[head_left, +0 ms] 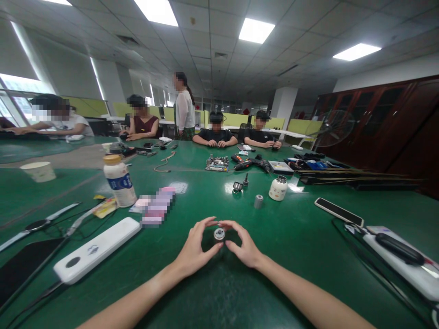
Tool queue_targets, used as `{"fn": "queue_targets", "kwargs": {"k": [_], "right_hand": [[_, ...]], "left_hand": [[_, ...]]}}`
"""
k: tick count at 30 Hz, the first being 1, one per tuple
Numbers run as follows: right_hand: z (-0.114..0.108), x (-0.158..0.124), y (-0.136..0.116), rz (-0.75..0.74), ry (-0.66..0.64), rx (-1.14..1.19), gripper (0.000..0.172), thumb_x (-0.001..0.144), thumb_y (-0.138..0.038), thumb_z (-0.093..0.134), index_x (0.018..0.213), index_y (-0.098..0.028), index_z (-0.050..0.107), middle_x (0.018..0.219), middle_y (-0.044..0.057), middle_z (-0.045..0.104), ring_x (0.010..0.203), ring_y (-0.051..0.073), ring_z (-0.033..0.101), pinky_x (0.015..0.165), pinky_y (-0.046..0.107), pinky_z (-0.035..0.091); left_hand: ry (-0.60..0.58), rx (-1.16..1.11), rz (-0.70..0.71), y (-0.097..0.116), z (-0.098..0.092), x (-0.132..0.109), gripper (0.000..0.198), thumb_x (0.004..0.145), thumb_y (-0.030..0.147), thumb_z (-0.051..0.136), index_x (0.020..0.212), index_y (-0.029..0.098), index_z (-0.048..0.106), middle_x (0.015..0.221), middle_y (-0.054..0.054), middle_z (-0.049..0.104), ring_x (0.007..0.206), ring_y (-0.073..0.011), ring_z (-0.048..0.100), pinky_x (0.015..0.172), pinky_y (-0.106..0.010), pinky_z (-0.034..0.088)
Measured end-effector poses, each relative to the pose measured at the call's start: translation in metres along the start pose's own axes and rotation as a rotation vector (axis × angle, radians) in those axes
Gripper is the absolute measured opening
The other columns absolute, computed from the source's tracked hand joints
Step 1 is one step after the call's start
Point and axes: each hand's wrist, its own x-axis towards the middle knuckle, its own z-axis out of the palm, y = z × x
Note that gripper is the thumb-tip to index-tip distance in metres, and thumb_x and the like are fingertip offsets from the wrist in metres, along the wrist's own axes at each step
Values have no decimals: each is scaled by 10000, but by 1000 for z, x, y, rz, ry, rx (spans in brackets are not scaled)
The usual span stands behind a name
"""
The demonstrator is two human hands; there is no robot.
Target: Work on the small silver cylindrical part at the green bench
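A small round metal part [219, 235] stands on the green table [219, 292], with a dark centre on its top. My left hand [197, 246] curves around its left side, thumb and fingers apart, the thumb tip close to its lower edge. From the right, my right hand [245, 244] curves around it in the same way, fingers spread from the thumb. The fingertips of both hands nearly meet behind the part; whether they touch it is hard to tell. Beyond them are a grey metal cylinder [258, 201] and a white jar with a drawn face [278, 188].
A white power bank [98, 250] and a bottle [119, 182] lie to the left. On the right are a phone [339, 212] and a white strip with cables [404, 262]. Farther back are a circuit board [217, 163], a power drill [257, 163] and several people.
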Motion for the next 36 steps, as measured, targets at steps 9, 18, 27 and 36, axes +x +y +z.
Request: {"fn": "queue_targets", "kwargs": {"k": [9, 18, 27, 36], "right_hand": [[3, 13, -11, 23, 106, -203, 136, 842, -295, 645, 938, -278, 739, 1054, 47, 709, 1032, 214, 614, 946, 410, 397], [-5, 19, -15, 64, 216, -130, 99, 810, -316, 681, 818, -234, 735, 947, 52, 725, 946, 200, 641, 900, 368, 450], [-28, -16, 18, 156, 66, -302, 145, 792, -384, 695, 841, -266, 763, 962, 54, 730, 964, 224, 617, 907, 401, 432], [-24, -21, 14, 176, 30, -400, 138, 801, -345, 682, 908, -302, 758, 1061, 42, 705, 1042, 236, 586, 943, 417, 401]], "left_hand": [[-80, 72, -2, -14, 5, -1, 497, 805, 324, 671, 1252, 237, 471, 1130, -71, 667, 1106, -253, 591, 974, -428, 395], [-68, 75, -28, -14, 5, -1, 558, 796, 382, 674, 1286, 238, 449, 1043, -44, 695, 1071, -254, 598, 951, -418, 402], [-88, 158, -56, -8, 2, -5, 371, 814, 417, 659, 1136, 235, 627, 1048, -65, 643, 1012, -241, 584, 915, -394, 426], [-86, 134, -71, -9, 2, -6, 373, 806, 377, 668, 1157, 253, 641, 1029, -66, 620, 991, -239, 581, 904, -393, 440]]}}
